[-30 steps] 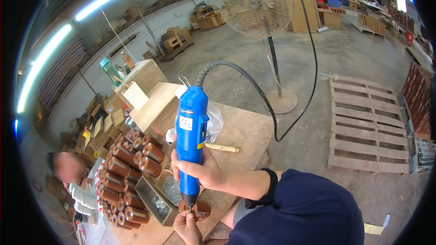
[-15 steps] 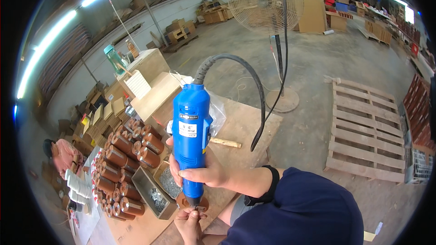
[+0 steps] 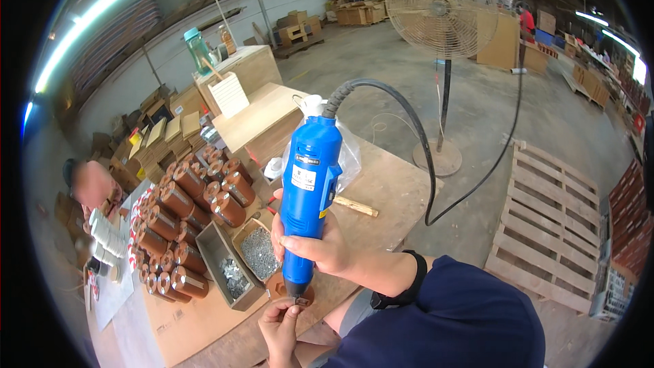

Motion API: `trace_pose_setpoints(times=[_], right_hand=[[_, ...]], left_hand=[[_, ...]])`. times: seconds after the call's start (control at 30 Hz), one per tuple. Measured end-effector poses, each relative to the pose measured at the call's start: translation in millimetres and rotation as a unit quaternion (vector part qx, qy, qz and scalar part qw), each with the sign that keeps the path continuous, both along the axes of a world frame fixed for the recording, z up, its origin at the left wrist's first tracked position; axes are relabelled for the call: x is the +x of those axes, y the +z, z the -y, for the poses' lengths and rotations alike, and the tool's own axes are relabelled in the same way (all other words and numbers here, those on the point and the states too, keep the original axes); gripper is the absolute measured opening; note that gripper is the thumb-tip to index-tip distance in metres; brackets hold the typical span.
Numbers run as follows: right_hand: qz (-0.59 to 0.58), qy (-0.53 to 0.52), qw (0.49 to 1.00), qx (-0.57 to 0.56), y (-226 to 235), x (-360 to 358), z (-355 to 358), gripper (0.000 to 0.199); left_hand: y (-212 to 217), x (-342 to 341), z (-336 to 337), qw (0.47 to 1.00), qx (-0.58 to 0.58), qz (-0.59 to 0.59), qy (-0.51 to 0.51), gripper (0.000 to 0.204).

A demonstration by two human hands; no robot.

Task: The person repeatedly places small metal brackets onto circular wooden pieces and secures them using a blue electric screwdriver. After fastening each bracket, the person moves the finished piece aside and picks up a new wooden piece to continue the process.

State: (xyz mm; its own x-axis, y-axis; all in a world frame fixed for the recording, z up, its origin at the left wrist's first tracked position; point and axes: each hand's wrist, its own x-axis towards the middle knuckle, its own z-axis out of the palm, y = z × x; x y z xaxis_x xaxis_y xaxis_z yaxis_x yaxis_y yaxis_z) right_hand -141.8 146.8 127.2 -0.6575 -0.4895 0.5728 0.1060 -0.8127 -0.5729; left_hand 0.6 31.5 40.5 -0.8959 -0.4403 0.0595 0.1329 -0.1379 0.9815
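A blue corded electric screwdriver [image 3: 308, 187] stands nearly upright, bit downward, with my right hand [image 3: 320, 245] wrapped round its lower body. Below it, my left hand [image 3: 278, 327] is closed in a pinch, thumb and forefinger at the bit's tip. Whatever is between those fingers is too small to make out. Just behind the tip shows a brown cylinder [image 3: 306, 296], partly covered by the tool and fingers. Left of the tool lie small grey metal screws [image 3: 260, 253] in a tan box, beside a grey bin [image 3: 248, 300] holding flat metal pieces.
Several brown cylinders [image 3: 178, 199] are stacked on the wooden table [image 3: 194, 327] at left. A wooden stick [image 3: 355, 206] and a clear plastic bag [image 3: 349, 163] lie beyond the tool. Farther off stand a fan [image 3: 441, 7] and a pallet [image 3: 545, 225]. Another person [image 3: 95, 184] is at far left.
The whole view has shifted, so the background sits farther right. The screwdriver's cable hangs in a wider curve. Both hands keep their hold, with the bit still at the left fingertips.
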Motion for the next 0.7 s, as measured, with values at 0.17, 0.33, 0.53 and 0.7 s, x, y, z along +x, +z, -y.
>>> trace_pose_setpoints(times=[0.17,0.33,0.53,0.7], right_hand=[[-0.013,0.037,0.999,0.004,3,8,15,0.065],[-0.056,-0.002,0.998,0.041,-1,0,26,0.063],[-0.199,-0.018,0.974,0.105,-7,14,59,0.064],[-0.208,-0.06,0.968,0.123,-16,19,75,0.042]], left_hand=[[4,0,14,0.966,-0.249,-0.058,0.033,0.013],[-1,-18,19,0.928,-0.361,-0.057,0.068,0.012],[-5,4,28,0.892,-0.442,-0.013,0.094,0.022],[-24,5,31,0.877,-0.466,0.009,0.118,0.03]])
